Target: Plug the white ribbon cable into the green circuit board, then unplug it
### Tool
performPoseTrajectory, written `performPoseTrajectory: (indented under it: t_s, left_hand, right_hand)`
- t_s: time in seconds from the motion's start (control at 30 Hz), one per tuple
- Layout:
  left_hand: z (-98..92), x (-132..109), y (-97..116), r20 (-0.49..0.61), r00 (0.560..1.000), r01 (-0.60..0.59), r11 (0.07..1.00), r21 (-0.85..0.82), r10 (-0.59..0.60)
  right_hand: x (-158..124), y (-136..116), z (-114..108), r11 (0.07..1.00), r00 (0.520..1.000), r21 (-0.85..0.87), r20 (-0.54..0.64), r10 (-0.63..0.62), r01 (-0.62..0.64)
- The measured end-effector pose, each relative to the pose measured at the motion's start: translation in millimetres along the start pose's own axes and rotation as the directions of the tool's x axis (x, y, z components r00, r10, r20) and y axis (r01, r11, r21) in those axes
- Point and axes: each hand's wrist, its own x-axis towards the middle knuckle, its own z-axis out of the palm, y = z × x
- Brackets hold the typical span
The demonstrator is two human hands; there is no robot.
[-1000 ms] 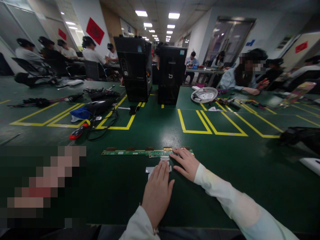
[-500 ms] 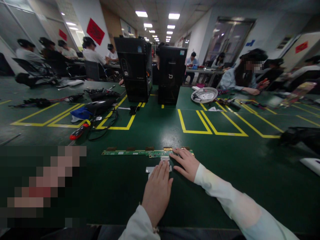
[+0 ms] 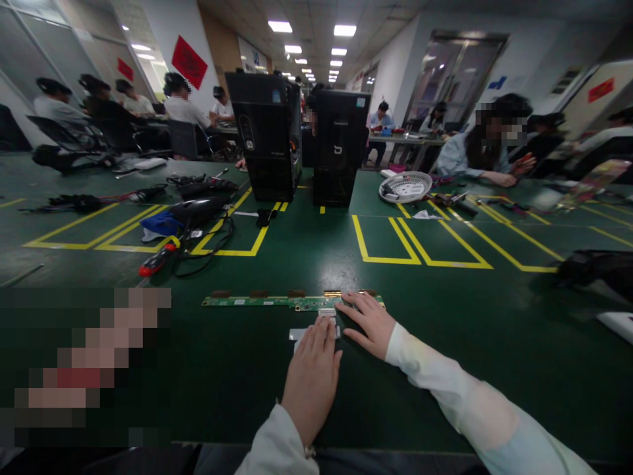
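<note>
A long narrow green circuit board lies across the green table in front of me. My right hand rests flat on its right end, fingers spread. Just below the board my left hand lies flat, fingers together, pressing on a small white flat ribbon strip that runs up to a connector at the board's middle. Neither hand grips anything. Both arms wear pale sleeves.
Two black computer towers stand at the table's far middle. A red-handled screwdriver, cables and a blue cloth lie at the left, a white basket at the right. Yellow tape boxes mark the table. Several people sit around other tables.
</note>
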Motion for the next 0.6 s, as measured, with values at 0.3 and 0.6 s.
performPoseTrajectory:
  t_s: [0.3,0.6]
  left_hand:
    - [-2.5,-0.4,1.6,0.035,0.999,0.006,0.996,0.092,-0.009]
    - [-2.9,2.3,-1.3,0.060,0.998,-0.037,0.994,0.106,0.031]
  right_hand:
    - [-0.7,-2.2,-1.0,1.000,1.000,0.022,-0.010,0.004,-0.003]
    - [-1.6,-2.0,-4.4,0.998,1.000,0.066,-0.011,0.020,-0.019]
